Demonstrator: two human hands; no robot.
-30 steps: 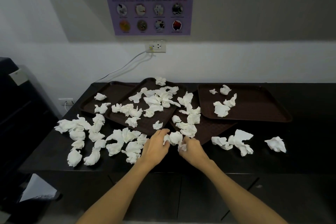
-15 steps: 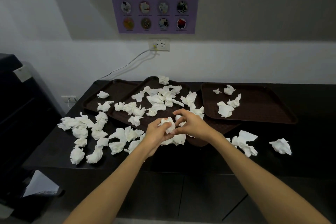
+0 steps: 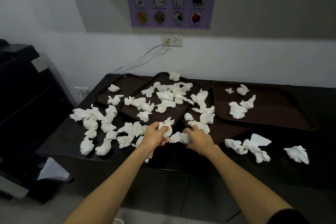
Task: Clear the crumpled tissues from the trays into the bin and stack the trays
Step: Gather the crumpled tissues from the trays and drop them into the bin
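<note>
A: Tray status?
B: Four dark brown trays, none stacked. Left tray (image 3: 131,82) holds two wads. Middle tray (image 3: 161,79) sits skewed, overlapping it, heaped. Front tray (image 3: 227,129) is partly under the middle and right ones. Right tray (image 3: 281,107) holds four wads.
A: Tissues?
B: White, crumpled. One wad (image 3: 166,127) is gripped in my left hand (image 3: 154,135). The next wad (image 3: 179,137) is in my right hand (image 3: 200,138), just beside it. There's a loose cluster (image 3: 101,120) on the counter (image 3: 323,142) at left and three strays (image 3: 254,143) at right.
</note>
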